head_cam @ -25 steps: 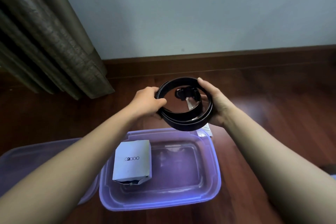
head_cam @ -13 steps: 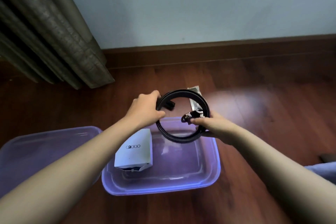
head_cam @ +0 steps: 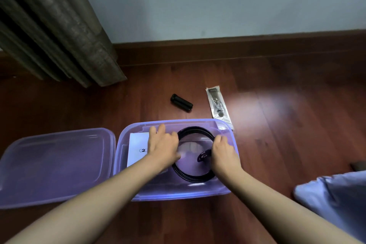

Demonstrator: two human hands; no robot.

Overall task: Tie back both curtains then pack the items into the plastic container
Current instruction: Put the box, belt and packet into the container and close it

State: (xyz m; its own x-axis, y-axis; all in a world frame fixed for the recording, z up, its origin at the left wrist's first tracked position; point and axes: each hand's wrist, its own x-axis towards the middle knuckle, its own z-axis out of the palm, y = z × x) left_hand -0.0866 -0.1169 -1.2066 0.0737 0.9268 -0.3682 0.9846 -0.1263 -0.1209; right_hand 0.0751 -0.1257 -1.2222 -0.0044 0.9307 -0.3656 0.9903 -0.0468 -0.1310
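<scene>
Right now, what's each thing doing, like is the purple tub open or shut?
plastic container: open, on the floor.
lid: off, left of the container.
belt: coiled, inside the container.
white box: inside, left of the belt.
black cylinder: on the floor, outside.
clear packet: on the floor, outside.
curtain: hanging down.
left hand: on the belt's left side, blurred.
right hand: fingers curled on the belt's right side.

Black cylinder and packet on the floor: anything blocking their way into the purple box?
Nothing visible. The black cylinder and packet lie just beyond the container, whose lid is off, lying leftward. Inside, the white box and coiled belt, under the left hand and right hand, leave some room.
</scene>
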